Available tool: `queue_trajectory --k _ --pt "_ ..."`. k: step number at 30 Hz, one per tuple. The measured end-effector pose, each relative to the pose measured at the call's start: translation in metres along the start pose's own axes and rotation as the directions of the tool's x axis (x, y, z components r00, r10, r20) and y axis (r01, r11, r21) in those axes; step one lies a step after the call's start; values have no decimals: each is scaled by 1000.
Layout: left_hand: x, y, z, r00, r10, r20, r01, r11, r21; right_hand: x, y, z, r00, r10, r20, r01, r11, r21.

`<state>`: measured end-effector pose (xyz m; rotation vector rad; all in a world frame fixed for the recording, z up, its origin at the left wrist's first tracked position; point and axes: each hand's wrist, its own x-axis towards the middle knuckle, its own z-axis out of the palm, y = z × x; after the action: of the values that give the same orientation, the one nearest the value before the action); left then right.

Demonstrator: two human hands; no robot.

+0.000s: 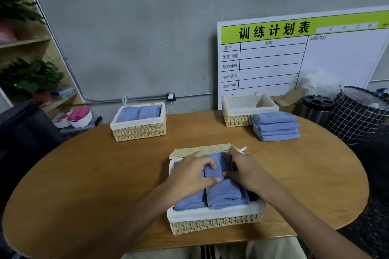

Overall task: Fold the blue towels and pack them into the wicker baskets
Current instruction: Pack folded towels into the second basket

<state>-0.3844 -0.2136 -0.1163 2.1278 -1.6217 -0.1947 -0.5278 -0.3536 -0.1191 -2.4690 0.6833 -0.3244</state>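
A wicker basket with a white liner sits at the table's near edge, its lid open flat behind it. Inside lie two folded blue towels side by side: one on the left and one on the right. My left hand and my right hand both pinch the far part of the right towel, pressing it down into the basket. A second basket at the back left holds two folded blue towels. A third basket at the back right looks empty, with a stack of folded blue towels in front of it.
The round wooden table stands against a grey wall. A white and green planning board leans behind the right basket. A metal bin and a black mesh hamper stand off the table at right. Shelves with plants are at left.
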Motion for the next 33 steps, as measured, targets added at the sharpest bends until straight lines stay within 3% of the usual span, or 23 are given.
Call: queue_trajectory --k 6,10,13,16,21,29,33 --pt "-4 -7 23 995 91 48 -99 975 200 1 3 11 999 -1 43 9 983 -183" --pt "-4 -17 11 990 117 73 -113 991 -68 -7 7 -8 990 -139 37 143 974 -177" --pt "-9 -26 1 971 108 214 -72 983 -166 -14 14 -27 956 -211 205 235 967 -100" --pt "-10 -24 0 962 88 259 -78 996 -49 -17 16 -32 928 -224 298 269 956 -120" --pt "-3 -15 16 976 104 192 -147 962 229 -14 18 -15 920 -277 276 371 844 -388" --pt "6 -19 2 951 98 295 -135 985 105 -17 18 -28 939 -276 207 344 788 -511" --pt "5 -16 8 950 99 297 -156 972 175 -19 20 -14 938 -259 232 344 787 -512"
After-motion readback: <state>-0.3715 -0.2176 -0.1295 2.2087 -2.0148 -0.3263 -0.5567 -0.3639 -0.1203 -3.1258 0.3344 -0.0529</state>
